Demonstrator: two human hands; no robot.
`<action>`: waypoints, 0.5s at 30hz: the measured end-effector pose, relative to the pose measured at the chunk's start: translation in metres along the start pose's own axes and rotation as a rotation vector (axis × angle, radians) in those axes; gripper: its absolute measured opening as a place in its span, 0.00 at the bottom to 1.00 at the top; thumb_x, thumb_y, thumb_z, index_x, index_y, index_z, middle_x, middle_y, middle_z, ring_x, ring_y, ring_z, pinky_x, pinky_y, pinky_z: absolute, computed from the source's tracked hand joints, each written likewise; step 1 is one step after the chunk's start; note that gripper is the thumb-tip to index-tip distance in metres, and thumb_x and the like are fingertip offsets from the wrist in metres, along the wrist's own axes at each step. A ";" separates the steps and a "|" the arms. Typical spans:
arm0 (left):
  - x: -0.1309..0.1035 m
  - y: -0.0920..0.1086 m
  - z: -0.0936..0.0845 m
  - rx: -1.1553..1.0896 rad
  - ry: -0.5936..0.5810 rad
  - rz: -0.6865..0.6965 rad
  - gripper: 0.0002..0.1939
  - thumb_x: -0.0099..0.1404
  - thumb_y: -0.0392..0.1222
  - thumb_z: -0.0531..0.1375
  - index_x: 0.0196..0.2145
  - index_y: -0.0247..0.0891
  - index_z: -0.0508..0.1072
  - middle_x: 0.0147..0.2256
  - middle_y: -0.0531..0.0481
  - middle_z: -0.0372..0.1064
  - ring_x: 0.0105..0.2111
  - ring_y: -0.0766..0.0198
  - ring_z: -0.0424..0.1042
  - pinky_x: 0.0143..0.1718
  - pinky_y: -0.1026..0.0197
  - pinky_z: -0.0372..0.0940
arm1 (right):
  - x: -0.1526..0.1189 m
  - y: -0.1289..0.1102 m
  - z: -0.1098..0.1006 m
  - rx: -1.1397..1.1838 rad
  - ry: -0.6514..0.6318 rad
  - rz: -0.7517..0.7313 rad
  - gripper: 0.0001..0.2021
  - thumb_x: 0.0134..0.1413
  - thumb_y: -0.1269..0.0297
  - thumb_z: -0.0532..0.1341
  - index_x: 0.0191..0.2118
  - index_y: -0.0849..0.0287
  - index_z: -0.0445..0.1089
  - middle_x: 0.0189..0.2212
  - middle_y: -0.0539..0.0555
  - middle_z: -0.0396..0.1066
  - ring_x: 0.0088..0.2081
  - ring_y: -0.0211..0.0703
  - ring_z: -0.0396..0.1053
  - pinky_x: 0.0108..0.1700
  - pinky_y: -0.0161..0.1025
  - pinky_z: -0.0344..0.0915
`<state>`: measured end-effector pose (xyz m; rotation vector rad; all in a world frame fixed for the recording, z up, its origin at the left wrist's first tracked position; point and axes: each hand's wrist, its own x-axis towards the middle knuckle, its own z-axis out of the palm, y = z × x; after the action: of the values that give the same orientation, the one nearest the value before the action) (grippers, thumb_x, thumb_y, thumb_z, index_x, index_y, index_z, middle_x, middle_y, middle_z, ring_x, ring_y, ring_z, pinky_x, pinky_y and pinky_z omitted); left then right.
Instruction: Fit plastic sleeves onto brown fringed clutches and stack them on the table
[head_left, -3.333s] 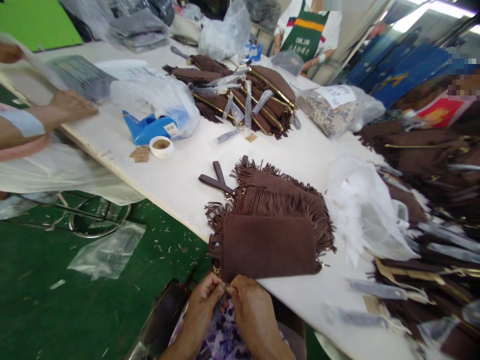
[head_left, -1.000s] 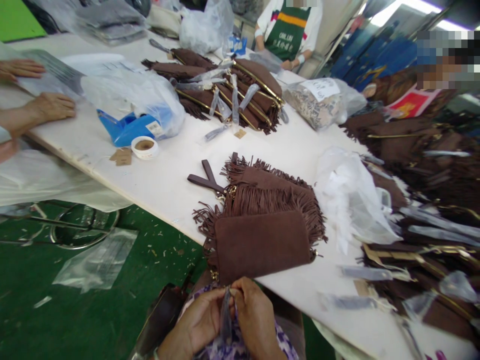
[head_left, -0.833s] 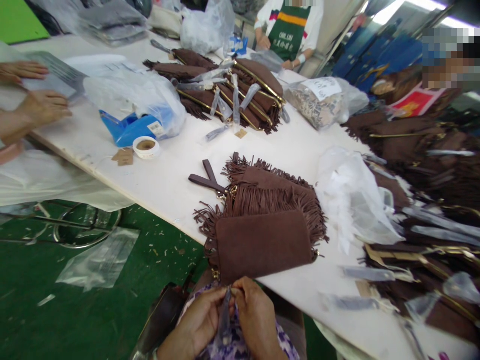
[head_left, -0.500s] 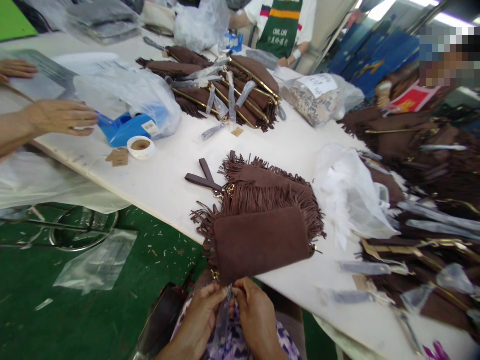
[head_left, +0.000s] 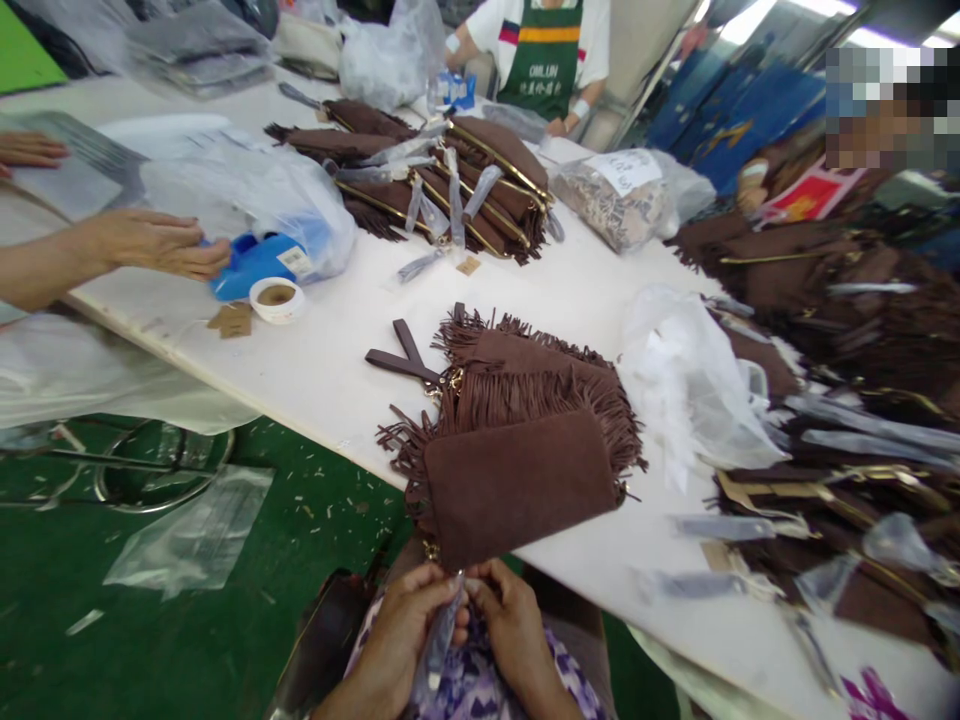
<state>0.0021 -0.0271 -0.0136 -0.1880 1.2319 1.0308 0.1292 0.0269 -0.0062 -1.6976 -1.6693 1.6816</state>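
While the left hand (head_left: 409, 625) and the right hand (head_left: 510, 625) are meeting below the near edge of the white worktable (head_left: 330, 350), both are pinching a narrow strip of clear, greyish plastic film (head_left: 437, 640) between fingertips and thumbs. The strip is looking thin, limp and slightly glossy, and it is hanging between the two hands over the purple patterned cloth on the person's lap. Its long axis is running from the pinched top end, close under the table edge, down and a little to the left toward the bottom of the view, with the free end pointing at the person. Just above the hands, a flat brown suede pouch (head_left: 517, 485) is lying at the table edge, its long side sloping across the view, on top of a stack of brown fringed suede bags (head_left: 540, 385) with two dark straps sticking out to the left. A crumpled heap of white and clear plastic bags (head_left: 690, 390) is sitting just to the right of that stack. Farther left, another person's hand (head_left: 161, 245) is touching a blue tape dispenser (head_left: 251, 265), with a white roll of tape (head_left: 276, 298) lying just beside it.
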 end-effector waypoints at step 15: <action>0.004 -0.011 -0.013 -0.269 -0.016 -0.151 0.08 0.55 0.34 0.67 0.34 0.32 0.74 0.28 0.45 0.75 0.24 0.65 0.73 0.27 0.66 0.69 | 0.023 0.040 0.017 0.348 -0.132 0.149 0.20 0.44 0.49 0.65 0.28 0.65 0.69 0.20 0.51 0.67 0.19 0.32 0.61 0.22 0.30 0.58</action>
<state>0.0012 -0.0397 -0.0262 -0.4735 1.0447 1.0612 0.1298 0.0227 -0.0550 -1.6027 -1.2281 2.0517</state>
